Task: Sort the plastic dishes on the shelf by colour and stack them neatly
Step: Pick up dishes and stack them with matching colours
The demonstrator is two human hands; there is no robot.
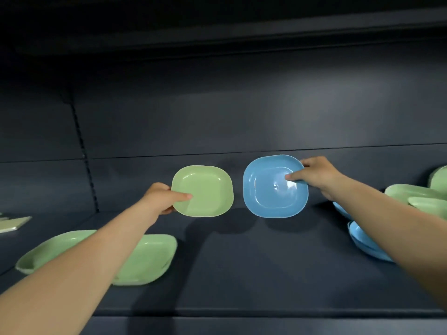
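My left hand [160,198] grips the left rim of a green square plate [205,192], thumb on its inner face, held above the dark shelf [242,262]. My right hand [314,175] grips the right rim of a blue square plate [273,189], tilted toward me, also lifted off the shelf. The two plates hang side by side, a small gap between them. Green plates [150,259] lie at the lower left, partly hidden by my left forearm. Blue plates [362,240] lie stacked at the right under my right forearm, with more green plates [411,193] behind them.
A pale green flat item [12,223] lies at the far left edge. The shelf's back panel [217,117] rises behind the plates, with a slotted upright [82,151] at the left. Another shelf board [217,32] hangs overhead.
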